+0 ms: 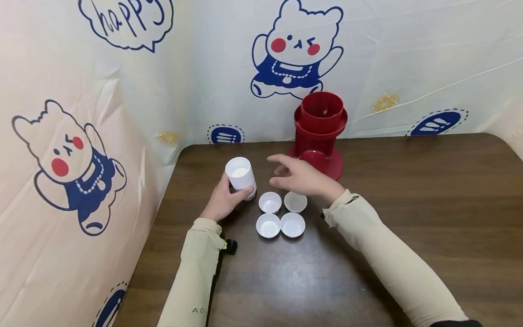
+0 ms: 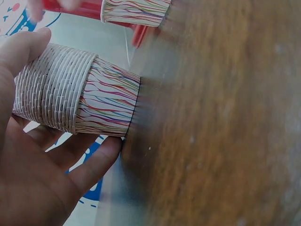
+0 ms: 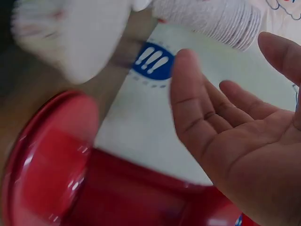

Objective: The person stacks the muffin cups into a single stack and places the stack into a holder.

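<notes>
My left hand grips a stack of white paper cups, held upright at the left of the table. In the left wrist view the lowest cup of the stack shows thin coloured lines on its side, and the thumb and fingers curl round the nested rims. The right hand hovers with loosely bent fingers and nothing between them, above the group of cups. Several single paper cups stand below it in two rows, among them a front left cup and a front right cup.
Behind the right hand stands a red plastic machine with a round tub on top and a wide base. A printed cloth hangs behind and to the left of the brown wooden table.
</notes>
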Tool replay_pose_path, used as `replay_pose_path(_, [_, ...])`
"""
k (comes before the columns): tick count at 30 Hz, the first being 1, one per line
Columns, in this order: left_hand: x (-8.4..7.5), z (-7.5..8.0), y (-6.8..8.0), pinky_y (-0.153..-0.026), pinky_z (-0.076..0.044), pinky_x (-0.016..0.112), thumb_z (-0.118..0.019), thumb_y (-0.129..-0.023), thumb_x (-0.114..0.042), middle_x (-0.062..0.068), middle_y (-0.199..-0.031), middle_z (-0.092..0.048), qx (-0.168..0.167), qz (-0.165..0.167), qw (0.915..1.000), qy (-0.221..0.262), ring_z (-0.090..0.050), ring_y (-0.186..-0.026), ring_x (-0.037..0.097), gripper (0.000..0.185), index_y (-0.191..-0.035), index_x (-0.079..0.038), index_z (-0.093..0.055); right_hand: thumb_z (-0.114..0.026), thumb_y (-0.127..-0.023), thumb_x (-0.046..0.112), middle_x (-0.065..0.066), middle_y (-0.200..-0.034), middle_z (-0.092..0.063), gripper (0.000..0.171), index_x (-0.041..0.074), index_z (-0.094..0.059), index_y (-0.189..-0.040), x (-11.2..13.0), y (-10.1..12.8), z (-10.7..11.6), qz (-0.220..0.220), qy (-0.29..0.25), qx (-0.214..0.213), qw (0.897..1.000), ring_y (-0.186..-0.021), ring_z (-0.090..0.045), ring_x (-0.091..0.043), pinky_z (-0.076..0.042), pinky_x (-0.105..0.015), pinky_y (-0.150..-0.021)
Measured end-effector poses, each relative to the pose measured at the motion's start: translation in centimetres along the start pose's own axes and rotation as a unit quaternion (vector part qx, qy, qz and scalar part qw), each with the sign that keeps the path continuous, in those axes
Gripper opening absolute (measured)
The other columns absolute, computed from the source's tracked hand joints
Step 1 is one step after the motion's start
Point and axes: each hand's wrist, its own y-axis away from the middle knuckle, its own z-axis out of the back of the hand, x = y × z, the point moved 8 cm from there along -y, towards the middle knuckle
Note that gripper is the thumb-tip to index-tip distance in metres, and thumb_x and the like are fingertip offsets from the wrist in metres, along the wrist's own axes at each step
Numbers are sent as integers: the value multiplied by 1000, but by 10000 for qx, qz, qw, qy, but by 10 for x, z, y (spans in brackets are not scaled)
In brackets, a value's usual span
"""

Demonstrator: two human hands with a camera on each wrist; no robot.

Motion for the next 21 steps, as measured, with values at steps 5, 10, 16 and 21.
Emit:
replay_pose_path(5, [-1, 0, 1, -108, -39, 49, -80, -88, -27, 16, -135, -53, -28, 51, 10000, -63, -52, -122, 32, 77, -148, -10, -35, -69, -93, 13, -4, -101, -68, 42, 7, -62, -133, -19, 20, 9, 210, 373, -122, 9990, -90, -63, -20, -51, -38, -81])
replay_pose_path(10, [-2, 1, 1, -109, -37, 49, -79, -88, -28, 16, -137, -52, 15, 106, 9999, -26, -50, -124, 32, 78, -149, -11, -33, -69, -91, 9, -4, -98, -68, 38, 7, -64, -129, -30, 36, 13, 281, 572, -140, 9979, -90, -62, -20, -51, -38, -81])
replay_pose_path(16, [-3, 1, 2, -110, -36, 49, -79, -88, -29, 16, -138, -51, 50, 154, 9999, 8, -49, -126, 33, 79, -150, -11, -32, -72, -90, 9, -17, -124, -62, 48, 4, -58, -136, -41, 46, 7, 193, 646, 164, 9976, -98, -63, -28, -53, -40, -86])
replay_pose_path(21, [-4, 0, 2, -110, -36, 49, -79, -88, -27, 16, -138, -51, 40, 124, 9999, -11, -49, -125, 32, 78, -150, -10, -33, -72, -89, 5, -19, -136, -53, 59, 2, -51, -144, -49, 49, -2, 86, 420, 595, 9973, -78, -64, -22, -53, -36, -77])
